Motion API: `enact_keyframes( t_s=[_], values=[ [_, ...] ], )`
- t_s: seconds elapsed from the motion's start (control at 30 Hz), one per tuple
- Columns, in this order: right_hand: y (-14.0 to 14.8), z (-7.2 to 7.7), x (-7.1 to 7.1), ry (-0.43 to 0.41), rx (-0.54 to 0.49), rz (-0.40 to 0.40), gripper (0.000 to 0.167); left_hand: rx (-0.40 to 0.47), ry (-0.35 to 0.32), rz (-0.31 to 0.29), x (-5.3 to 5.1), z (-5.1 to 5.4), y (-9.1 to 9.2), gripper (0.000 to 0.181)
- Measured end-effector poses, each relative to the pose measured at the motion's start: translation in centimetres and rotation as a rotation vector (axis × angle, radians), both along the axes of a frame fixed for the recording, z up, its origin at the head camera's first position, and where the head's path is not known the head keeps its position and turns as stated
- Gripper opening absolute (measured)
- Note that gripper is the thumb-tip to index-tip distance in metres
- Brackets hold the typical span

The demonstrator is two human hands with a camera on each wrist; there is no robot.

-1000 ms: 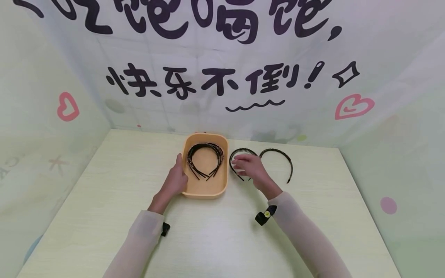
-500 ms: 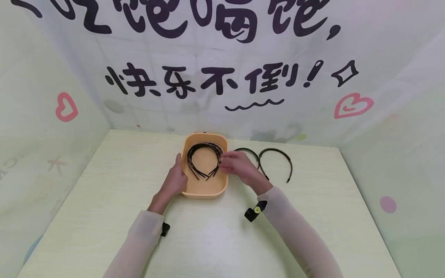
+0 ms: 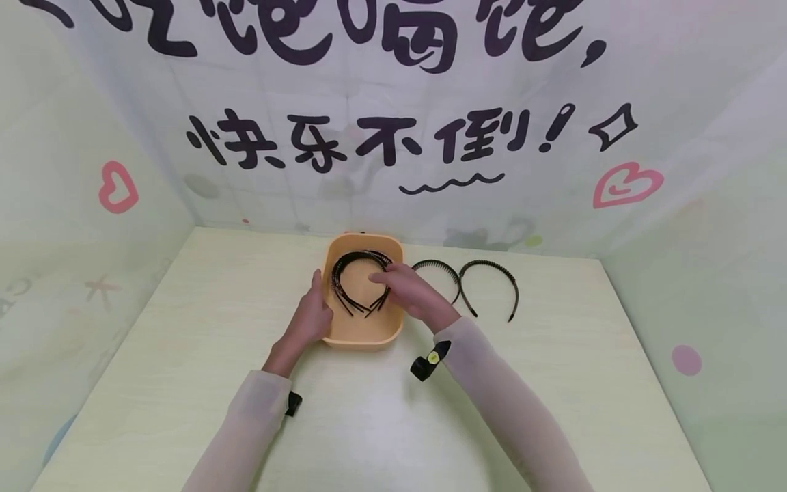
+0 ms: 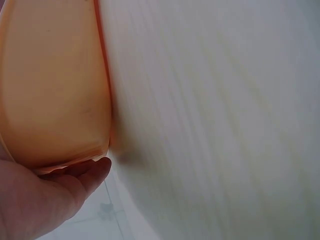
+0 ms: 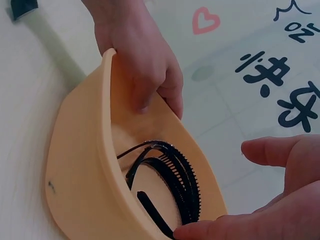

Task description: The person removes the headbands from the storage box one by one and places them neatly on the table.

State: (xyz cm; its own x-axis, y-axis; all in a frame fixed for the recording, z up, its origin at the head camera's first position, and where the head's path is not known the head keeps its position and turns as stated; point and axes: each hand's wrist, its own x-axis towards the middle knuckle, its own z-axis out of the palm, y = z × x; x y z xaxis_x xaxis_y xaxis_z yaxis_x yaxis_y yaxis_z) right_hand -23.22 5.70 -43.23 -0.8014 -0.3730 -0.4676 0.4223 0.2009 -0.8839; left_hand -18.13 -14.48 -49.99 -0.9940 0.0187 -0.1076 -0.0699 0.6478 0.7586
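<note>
My left hand (image 3: pixel 310 318) grips the left wall of an orange plastic box (image 3: pixel 363 335); in the right wrist view its thumb lies over the rim on the inside. Several black toothed headbands (image 3: pixel 341 290) lie nested in the box. At the box's right side, my right hand (image 3: pixel 413 290) reaches over the rim to the headbands. Seen from the right wrist, one digit touches the headbands (image 5: pixel 187 180) while another stands well apart, with nothing held between them. The left wrist view has the box's outer wall (image 4: pixel 55 90) with the left fingers (image 4: pixel 90 175) at its edge.
Two black headbands lie side by side on the pale table (image 3: pixel 393 424), right of the box: a nearer headband (image 3: pixel 435 262) partly behind my right hand and a farther headband (image 3: pixel 492 265). A printed wall cloth (image 3: pixel 344 198) stands close behind the box.
My right hand has left the nearer headband on the table and moved left over the box's rim, to the headbands inside. My left hand and the box have stayed in place.
</note>
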Motion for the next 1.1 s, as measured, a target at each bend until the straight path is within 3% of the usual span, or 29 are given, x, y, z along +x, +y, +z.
enact_keyframes(
  t_s=[0.27, 0.43, 0.63, 0.87, 1.1],
  values=[
    [-0.7, -0.5, -1.0, 0.006, 0.004, -0.041, 0.071, 0.001, -0.002, 0.004, -0.1, 0.0, 0.0, 0.08],
    [-0.9, -0.3, -0.6, 0.037, 0.052, -0.085, 0.066, 0.017, -0.007, 0.007, 0.0, 0.0, 0.1, 0.08],
    [-1.1, -0.5, -0.3, 0.073, 0.016, -0.131, 0.063, 0.01, 0.004, 0.004, -0.1, -0.1, 0.1, 0.08],
    [-1.1, -0.7, -0.5, 0.086, 0.018, -0.131, 0.062, -0.007, 0.04, 0.0, 0.0, -0.4, 0.2, 0.078],
    [-0.9, -1.2, -0.8, 0.127, 0.062, -0.149, 0.05, -0.006, 0.061, 0.001, 0.1, -0.5, 0.2, 0.074]
  ],
)
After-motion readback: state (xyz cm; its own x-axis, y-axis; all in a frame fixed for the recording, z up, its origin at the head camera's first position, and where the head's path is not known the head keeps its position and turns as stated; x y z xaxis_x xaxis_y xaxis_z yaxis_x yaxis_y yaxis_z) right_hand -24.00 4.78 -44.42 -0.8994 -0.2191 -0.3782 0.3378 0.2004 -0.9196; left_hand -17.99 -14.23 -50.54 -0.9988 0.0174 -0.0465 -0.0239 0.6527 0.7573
